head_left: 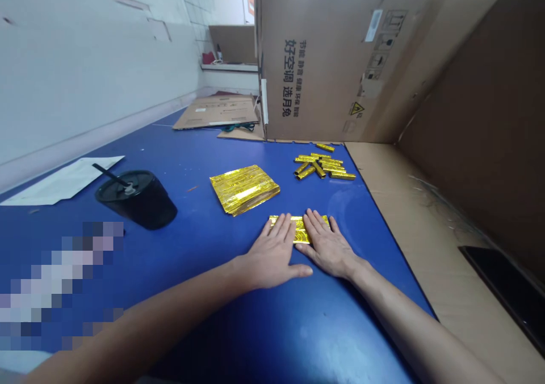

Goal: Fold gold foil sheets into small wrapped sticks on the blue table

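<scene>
Flat on the blue table lies a shiny gold foil sheet [301, 235], partly covered by both hands. My left hand [275, 253] rests palm down on its left part, fingers stretched out and thumb pointing right. On its right part lies my right hand [327, 244], also flat with the fingers extended. Beyond my left hand sits a stack of gold foil sheets [244, 188]. Several small gold foil rolls [326, 163] lie in a loose pile farther back on the right.
A black lidded cup with a straw [136, 199] stands at the left, near a white paper sheet [63, 181]. Flattened cardboard [219, 112] lies at the back left. A large cardboard box [327, 60] rises behind the rolls, and cardboard [383, 191] borders the table's right edge.
</scene>
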`<state>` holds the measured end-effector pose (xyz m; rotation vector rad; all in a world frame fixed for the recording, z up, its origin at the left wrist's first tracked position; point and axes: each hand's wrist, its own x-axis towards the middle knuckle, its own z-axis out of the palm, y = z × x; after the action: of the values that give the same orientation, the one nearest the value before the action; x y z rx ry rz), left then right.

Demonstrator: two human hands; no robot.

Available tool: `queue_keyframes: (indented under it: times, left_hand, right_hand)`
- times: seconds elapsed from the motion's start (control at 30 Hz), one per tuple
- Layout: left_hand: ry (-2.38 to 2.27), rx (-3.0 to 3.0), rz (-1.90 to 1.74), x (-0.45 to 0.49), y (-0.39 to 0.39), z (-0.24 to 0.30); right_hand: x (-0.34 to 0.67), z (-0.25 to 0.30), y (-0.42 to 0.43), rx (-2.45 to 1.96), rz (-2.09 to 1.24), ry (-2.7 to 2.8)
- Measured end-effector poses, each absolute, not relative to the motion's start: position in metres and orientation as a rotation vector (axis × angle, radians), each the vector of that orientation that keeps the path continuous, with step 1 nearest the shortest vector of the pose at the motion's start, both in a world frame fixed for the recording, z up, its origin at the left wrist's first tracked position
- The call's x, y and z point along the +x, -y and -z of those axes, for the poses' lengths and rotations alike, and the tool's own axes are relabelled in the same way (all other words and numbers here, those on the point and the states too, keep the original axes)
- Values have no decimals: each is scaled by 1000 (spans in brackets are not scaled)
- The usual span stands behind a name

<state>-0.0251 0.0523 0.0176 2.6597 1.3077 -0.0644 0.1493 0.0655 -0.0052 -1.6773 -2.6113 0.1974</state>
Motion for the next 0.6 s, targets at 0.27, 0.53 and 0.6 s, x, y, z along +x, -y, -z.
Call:
queue_keyframes:
  times: [0.27,0.53,0.6]
  left_hand:
    - [-1113,2658,-118,12,-60,-8]
    - [-1215,2757,-32,-27,-63,8]
    - [-1252,2767,-1,-35,-60,6]
  right_hand:
    - [149,8,-67,-1717,-161,2658]
    - [150,6,-64,-1679,-235,2592]
    - [150,5,-64,-1674,-240,2585]
